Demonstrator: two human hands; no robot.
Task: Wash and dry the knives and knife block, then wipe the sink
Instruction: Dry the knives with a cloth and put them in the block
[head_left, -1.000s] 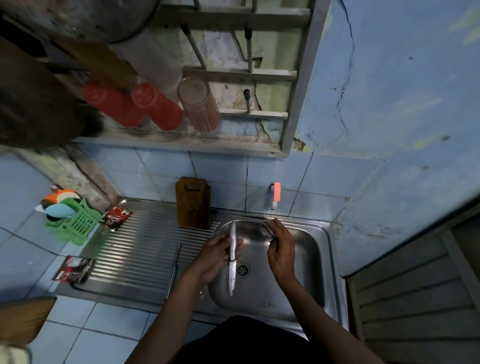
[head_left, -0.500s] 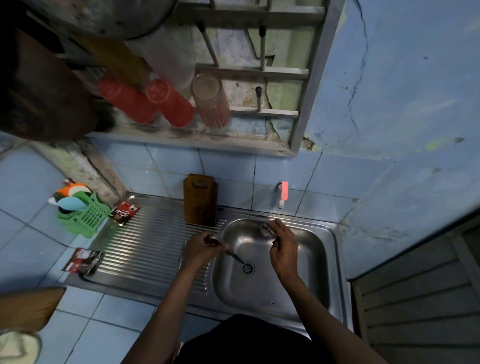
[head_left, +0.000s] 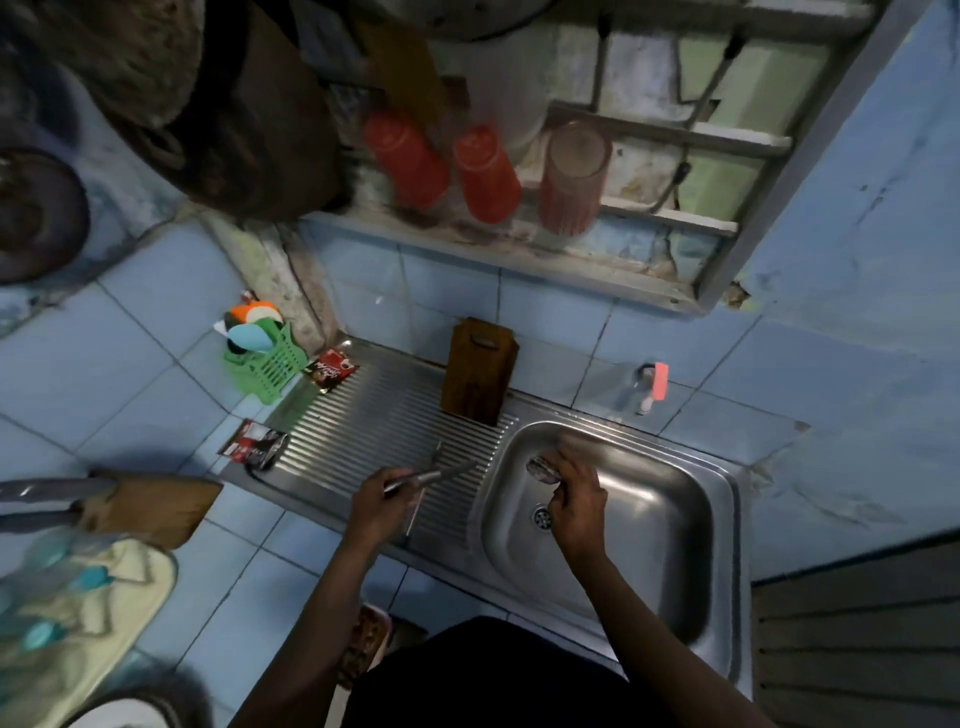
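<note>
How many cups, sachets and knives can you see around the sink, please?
Red plastic cups on the shelf: 2
Translucent ribbed pink cup: 1
Red-and-black sachets: 2
Steel knives on or over the drainboard: 2
Total: 7

Brown knife block (head_left: 479, 371) — silver, ridged drainboard (head_left: 374, 431)

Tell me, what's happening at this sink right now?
A person is washing knives. The left hand holds a silver metal knife over the ribbed steel draining board, where another knife already lies. The right hand is down in the steel sink basin, gripping a small metallic scrubber. The brown wooden knife block stands untouched by the blue tiled wall.
</note>
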